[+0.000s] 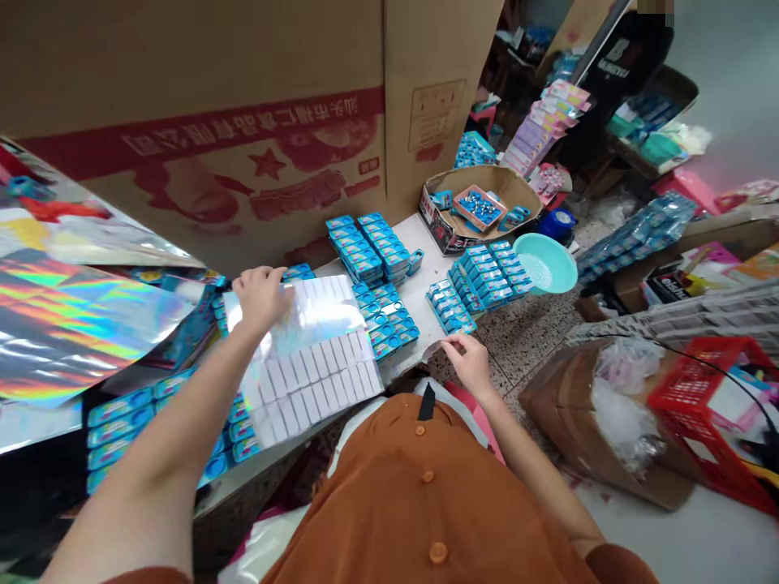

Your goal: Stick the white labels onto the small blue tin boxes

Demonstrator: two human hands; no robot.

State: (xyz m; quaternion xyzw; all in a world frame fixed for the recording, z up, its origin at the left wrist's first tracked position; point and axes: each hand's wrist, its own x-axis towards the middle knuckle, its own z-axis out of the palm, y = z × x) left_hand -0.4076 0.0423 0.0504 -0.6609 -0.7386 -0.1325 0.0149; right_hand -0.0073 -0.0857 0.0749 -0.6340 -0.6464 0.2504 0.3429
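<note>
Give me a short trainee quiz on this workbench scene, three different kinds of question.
1. What does the left hand rest on?
2. True or false: the right hand touches that same item.
3. What colour is the round plastic basin? A red, B teal, C yellow.

Key: 1. A sheet of white labels with a holographic sheen. 2. False. 3. B.

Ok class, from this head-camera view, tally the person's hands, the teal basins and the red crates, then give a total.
Hands (left hand, right hand): 2
Teal plastic basins: 1
Red plastic crates: 1
Total: 4
</note>
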